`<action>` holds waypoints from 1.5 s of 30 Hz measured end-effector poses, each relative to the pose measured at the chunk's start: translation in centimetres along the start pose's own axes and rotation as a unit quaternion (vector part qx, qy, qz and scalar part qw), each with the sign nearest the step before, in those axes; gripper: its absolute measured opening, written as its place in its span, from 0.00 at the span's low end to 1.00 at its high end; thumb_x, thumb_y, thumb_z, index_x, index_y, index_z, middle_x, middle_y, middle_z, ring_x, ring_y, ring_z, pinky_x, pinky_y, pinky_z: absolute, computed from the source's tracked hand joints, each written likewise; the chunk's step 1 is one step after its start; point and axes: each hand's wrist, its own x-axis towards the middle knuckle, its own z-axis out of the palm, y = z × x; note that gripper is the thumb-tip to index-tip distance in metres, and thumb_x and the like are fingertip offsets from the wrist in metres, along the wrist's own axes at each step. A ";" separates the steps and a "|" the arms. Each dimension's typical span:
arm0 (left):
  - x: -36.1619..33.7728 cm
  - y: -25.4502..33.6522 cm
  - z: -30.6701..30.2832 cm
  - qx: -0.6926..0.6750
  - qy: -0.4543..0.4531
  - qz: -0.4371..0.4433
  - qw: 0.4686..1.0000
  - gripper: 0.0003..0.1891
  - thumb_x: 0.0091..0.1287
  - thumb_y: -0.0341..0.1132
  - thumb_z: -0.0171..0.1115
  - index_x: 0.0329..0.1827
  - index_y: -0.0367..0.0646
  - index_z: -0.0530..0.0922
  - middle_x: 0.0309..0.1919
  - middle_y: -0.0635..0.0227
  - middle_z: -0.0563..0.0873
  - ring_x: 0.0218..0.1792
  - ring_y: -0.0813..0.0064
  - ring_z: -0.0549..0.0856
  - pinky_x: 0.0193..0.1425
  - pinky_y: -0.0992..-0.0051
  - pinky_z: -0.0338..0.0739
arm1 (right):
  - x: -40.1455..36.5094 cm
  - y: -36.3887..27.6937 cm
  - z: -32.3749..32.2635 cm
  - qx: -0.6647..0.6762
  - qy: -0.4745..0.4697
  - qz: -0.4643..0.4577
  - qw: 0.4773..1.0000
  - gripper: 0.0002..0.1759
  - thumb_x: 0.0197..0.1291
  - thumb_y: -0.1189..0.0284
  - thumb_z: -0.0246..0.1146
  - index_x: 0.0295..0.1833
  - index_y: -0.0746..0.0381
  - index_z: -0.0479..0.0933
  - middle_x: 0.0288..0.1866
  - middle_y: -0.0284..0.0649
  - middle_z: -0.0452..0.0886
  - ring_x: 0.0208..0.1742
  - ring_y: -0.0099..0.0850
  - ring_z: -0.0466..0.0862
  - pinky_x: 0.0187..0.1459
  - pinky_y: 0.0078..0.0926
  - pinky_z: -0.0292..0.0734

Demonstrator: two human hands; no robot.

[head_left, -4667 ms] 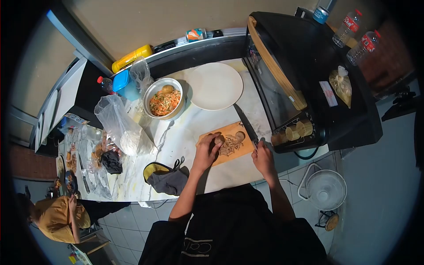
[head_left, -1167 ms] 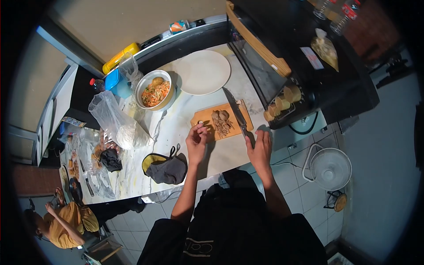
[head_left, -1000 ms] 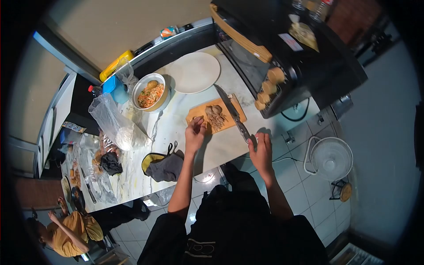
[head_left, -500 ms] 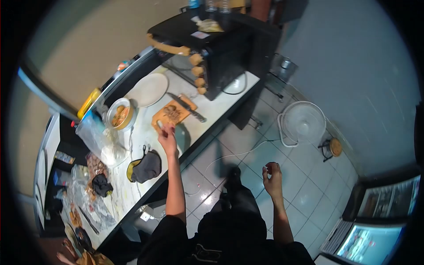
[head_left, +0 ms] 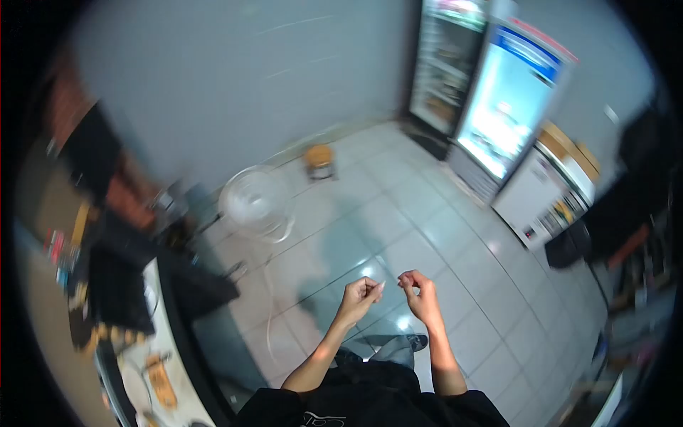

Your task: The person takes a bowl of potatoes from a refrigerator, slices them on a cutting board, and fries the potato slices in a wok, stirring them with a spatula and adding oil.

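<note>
I have turned away from the counter, and both hands are held up in front of me over the tiled floor (head_left: 398, 235). My left hand (head_left: 358, 297) has its fingers curled, pinching a small pale piece (head_left: 382, 286) at the fingertips. My right hand (head_left: 420, 287) is a few centimetres to its right, fingers curled in, with nothing visible in it. The fingertips of the two hands point toward each other without touching. The wooden cutting board (head_left: 161, 381) lies far off on the counter at the lower left, blurred.
A white floor fan (head_left: 255, 203) stands on the tiles near the counter's end, with a small round stool (head_left: 319, 156) beyond it. A black oven (head_left: 117, 288) sits on the counter at left. Lit display fridges (head_left: 506, 107) line the far right wall.
The view has swung away from the counter to the open floor. My right hand let go of the knife, my left hand lifted off the board, and both hands came together in front of me.
</note>
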 end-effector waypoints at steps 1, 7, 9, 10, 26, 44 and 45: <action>1.2 -0.3 3.8 0.007 -0.048 -0.006 0.999 0.13 0.72 0.39 0.60 0.36 0.37 0.78 0.28 0.71 0.82 0.28 0.85 0.79 0.35 0.82 0.74 | -1.2 1.7 -3.3 -0.005 0.037 0.027 0.999 0.06 0.64 0.76 0.59 0.42 0.68 0.79 0.29 0.43 0.83 0.35 0.31 0.84 0.41 0.27 0.77; 6.1 -6.7 24.4 -0.035 -0.212 -0.152 0.965 0.15 0.70 0.42 0.62 0.33 0.38 0.78 0.26 0.72 0.80 0.27 0.85 0.77 0.33 0.83 0.73 | -9.4 11.5 -18.4 0.077 0.209 0.127 0.967 0.07 0.66 0.76 0.59 0.41 0.69 0.78 0.28 0.40 0.83 0.30 0.24 0.83 0.38 0.23 0.77; 5.5 -8.6 30.8 -0.011 -0.259 -0.123 0.958 0.13 0.69 0.41 0.63 0.36 0.38 0.78 0.28 0.71 0.81 0.29 0.84 0.79 0.35 0.82 0.74 | -12.3 14.5 -21.4 0.125 0.259 0.148 0.946 0.06 0.67 0.78 0.58 0.44 0.69 0.77 0.30 0.37 0.82 0.33 0.23 0.82 0.38 0.21 0.77; 5.2 -9.3 34.2 0.000 -0.276 -0.094 0.957 0.12 0.69 0.39 0.64 0.38 0.38 0.78 0.30 0.71 0.81 0.31 0.84 0.81 0.37 0.82 0.75 | -13.6 15.2 -23.7 0.130 0.290 0.160 0.934 0.05 0.66 0.80 0.58 0.45 0.70 0.76 0.30 0.36 0.81 0.33 0.22 0.82 0.37 0.20 0.77; -0.2 -23.4 72.2 0.160 -0.638 -0.318 0.683 0.22 0.75 0.51 0.50 0.50 0.39 0.78 0.39 0.67 0.84 0.38 0.81 0.82 0.44 0.79 0.77 | -34.7 29.6 -46.5 0.156 0.689 0.221 0.672 0.11 0.63 0.85 0.55 0.51 0.72 0.73 0.38 0.40 0.79 0.32 0.25 0.81 0.37 0.23 0.79; -31.2 -30.2 105.5 0.147 -0.883 -0.417 0.157 0.40 0.70 0.67 0.37 0.46 0.33 0.79 0.31 0.59 0.82 0.30 0.66 0.82 0.37 0.69 0.77 | -59.1 26.9 -71.7 0.205 0.784 0.167 0.561 0.29 0.71 0.51 0.50 0.55 0.68 0.74 0.38 0.43 0.85 0.21 0.20 0.77 0.20 0.18 0.72; -33.2 -30.8 107.1 0.146 -0.886 -0.401 0.182 0.39 0.70 0.67 0.37 0.46 0.33 0.79 0.32 0.59 0.82 0.32 0.66 0.82 0.38 0.69 0.77 | -60.9 27.2 -72.9 0.197 0.782 0.197 0.558 0.29 0.71 0.51 0.50 0.53 0.68 0.76 0.36 0.43 0.85 0.22 0.21 0.77 0.20 0.18 0.72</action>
